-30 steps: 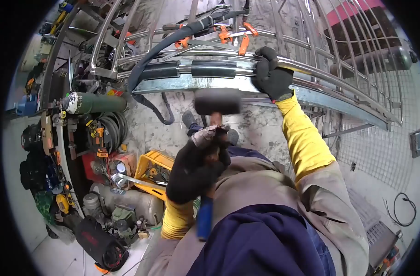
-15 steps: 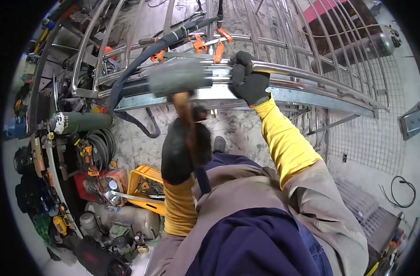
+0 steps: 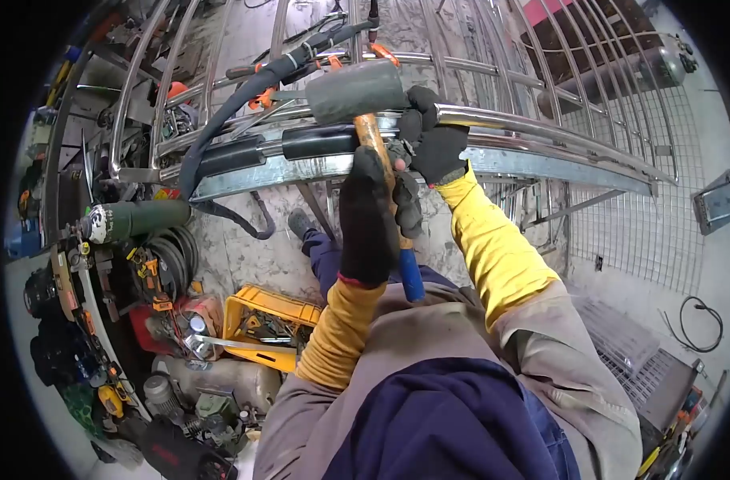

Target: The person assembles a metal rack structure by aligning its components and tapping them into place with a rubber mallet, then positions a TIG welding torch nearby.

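A rubber mallet (image 3: 355,94) with a dark grey head and a wooden, blue-ended handle is in my gloved left hand (image 3: 370,216), whose fingers wrap round the handle. The mallet's head overlaps the shiny metal tubes close to the fingers of my right hand (image 3: 438,146). That hand, also in a dark glove, is closed round a polished steel tube (image 3: 533,122) of the barred frame. Under the tubes runs a flat galvanized beam (image 3: 289,170). Black sleeves (image 3: 321,142) cover part of the tubing left of my right hand.
A thick dark hose (image 3: 237,108) drapes over the frame's left part, beside orange clamps (image 3: 262,99). A green gas cylinder (image 3: 137,218) and a yellow crate (image 3: 273,302) of tools stand at the left. Another cylinder (image 3: 621,80) lies at the back right.
My left hand and the mallet have moved to the right and up, bringing the mallet's head close to my right hand. My right hand stays on the tube. One foot has shifted left.
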`<action>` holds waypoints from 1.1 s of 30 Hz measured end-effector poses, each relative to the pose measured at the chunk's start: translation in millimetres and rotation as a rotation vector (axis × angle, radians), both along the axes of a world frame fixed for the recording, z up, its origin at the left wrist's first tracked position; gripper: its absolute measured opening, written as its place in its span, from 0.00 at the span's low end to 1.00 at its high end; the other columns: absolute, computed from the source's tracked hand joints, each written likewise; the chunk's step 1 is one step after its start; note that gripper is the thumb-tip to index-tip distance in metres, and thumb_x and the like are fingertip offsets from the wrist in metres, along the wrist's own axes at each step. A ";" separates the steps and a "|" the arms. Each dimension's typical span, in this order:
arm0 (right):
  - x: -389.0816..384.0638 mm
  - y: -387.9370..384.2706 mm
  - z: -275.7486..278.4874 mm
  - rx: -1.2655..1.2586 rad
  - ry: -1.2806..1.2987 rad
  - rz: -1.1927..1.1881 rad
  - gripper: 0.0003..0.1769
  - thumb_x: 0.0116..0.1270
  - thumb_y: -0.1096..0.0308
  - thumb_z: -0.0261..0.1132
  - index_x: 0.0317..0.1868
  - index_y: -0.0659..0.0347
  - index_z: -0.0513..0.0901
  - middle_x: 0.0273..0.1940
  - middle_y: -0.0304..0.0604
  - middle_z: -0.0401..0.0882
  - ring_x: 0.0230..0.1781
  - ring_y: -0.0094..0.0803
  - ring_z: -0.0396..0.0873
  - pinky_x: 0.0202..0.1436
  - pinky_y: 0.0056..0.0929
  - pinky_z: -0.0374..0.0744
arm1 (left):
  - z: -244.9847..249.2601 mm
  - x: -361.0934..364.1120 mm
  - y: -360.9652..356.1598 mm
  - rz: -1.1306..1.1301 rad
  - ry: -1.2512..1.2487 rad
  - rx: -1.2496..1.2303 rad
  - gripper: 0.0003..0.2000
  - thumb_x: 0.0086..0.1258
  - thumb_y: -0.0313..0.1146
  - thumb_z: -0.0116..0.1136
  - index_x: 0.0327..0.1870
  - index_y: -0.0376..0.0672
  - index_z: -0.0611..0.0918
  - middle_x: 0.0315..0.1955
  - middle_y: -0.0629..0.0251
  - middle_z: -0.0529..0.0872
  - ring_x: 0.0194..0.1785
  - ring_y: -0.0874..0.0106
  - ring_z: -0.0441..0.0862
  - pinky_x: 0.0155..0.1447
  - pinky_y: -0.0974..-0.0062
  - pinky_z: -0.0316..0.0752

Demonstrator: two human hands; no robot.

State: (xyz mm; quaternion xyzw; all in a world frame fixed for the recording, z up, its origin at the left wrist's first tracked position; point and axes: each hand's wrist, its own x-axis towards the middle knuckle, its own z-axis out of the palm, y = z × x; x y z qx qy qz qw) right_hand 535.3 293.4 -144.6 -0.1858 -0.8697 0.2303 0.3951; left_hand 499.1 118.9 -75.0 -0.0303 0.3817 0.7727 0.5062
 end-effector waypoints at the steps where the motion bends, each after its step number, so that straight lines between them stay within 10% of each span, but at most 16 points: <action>1: 7.4 5.6 -21.5 0.212 -0.091 -0.069 0.21 0.57 0.47 0.72 0.29 0.58 0.87 0.25 0.51 0.80 0.30 0.53 0.81 0.37 0.53 0.70 | -7.4 -6.5 -2.0 -0.129 0.034 0.046 0.31 0.82 0.67 0.51 0.54 0.42 0.81 0.25 0.74 0.77 0.20 0.81 0.70 0.21 0.79 0.63; 12: 13.1 5.5 -19.0 -0.027 0.005 0.170 0.25 0.59 0.42 0.71 0.30 0.59 0.86 0.27 0.49 0.79 0.30 0.52 0.78 0.38 0.50 0.71 | 4.4 -7.9 1.8 -0.130 0.217 0.000 0.28 0.84 0.64 0.49 0.50 0.42 0.80 0.23 0.71 0.77 0.17 0.78 0.71 0.20 0.78 0.65; 19: 22.8 16.5 -49.1 0.102 -0.215 0.056 0.43 0.62 0.21 0.62 0.34 0.60 0.86 0.31 0.51 0.79 0.35 0.53 0.78 0.40 0.52 0.70 | 3.3 -3.5 0.2 -0.105 0.213 0.004 0.30 0.84 0.65 0.47 0.49 0.41 0.81 0.23 0.71 0.77 0.17 0.77 0.72 0.21 0.77 0.67; 22: 25.7 15.6 -50.2 -0.129 -0.209 0.176 0.36 0.63 0.28 0.64 0.34 0.60 0.86 0.32 0.52 0.79 0.36 0.55 0.78 0.42 0.53 0.70 | -10.4 -2.6 -0.3 -0.105 0.262 -0.031 0.30 0.85 0.64 0.46 0.48 0.40 0.81 0.23 0.71 0.77 0.17 0.77 0.72 0.22 0.77 0.66; 26: 15.5 19.0 -59.4 0.430 -0.251 -0.077 0.32 0.65 0.34 0.65 0.33 0.60 0.87 0.30 0.50 0.81 0.35 0.53 0.81 0.40 0.53 0.72 | 15.6 -19.3 -8.9 -0.207 0.385 -0.091 0.28 0.87 0.60 0.44 0.47 0.40 0.82 0.22 0.71 0.77 0.16 0.78 0.71 0.22 0.78 0.65; 29: -2.3 -2.1 -1.1 0.013 -0.040 -0.076 0.21 0.74 0.50 0.65 0.53 0.59 0.86 0.33 0.51 0.86 0.34 0.54 0.85 0.42 0.45 0.78 | 2.4 -15.1 -17.9 -0.122 0.291 -0.006 0.26 0.88 0.57 0.44 0.52 0.39 0.80 0.23 0.71 0.77 0.16 0.78 0.70 0.22 0.78 0.65; 30: -1.9 -2.9 14.8 0.131 -0.042 -0.016 0.23 0.76 0.59 0.66 0.65 0.60 0.80 0.38 0.51 0.87 0.40 0.45 0.88 0.48 0.39 0.81 | -0.5 -14.2 -23.8 -0.058 0.273 0.033 0.25 0.89 0.56 0.44 0.54 0.39 0.79 0.23 0.71 0.78 0.17 0.78 0.70 0.22 0.79 0.65; 32: 23.7 22.1 19.9 -0.583 -0.451 0.200 0.25 0.74 0.62 0.68 0.68 0.62 0.79 0.49 0.48 0.87 0.52 0.35 0.85 0.59 0.35 0.81 | -20.1 -19.2 -44.0 -0.094 0.188 0.065 0.23 0.87 0.55 0.48 0.56 0.40 0.78 0.28 0.72 0.78 0.23 0.78 0.72 0.26 0.77 0.67; 33: 37.6 38.4 5.4 -0.553 -0.258 0.443 0.28 0.74 0.62 0.67 0.71 0.63 0.77 0.58 0.44 0.83 0.61 0.29 0.79 0.66 0.33 0.78 | -24.5 -20.2 -51.8 -0.097 0.211 0.050 0.24 0.86 0.58 0.50 0.56 0.41 0.78 0.28 0.72 0.78 0.22 0.78 0.71 0.26 0.77 0.67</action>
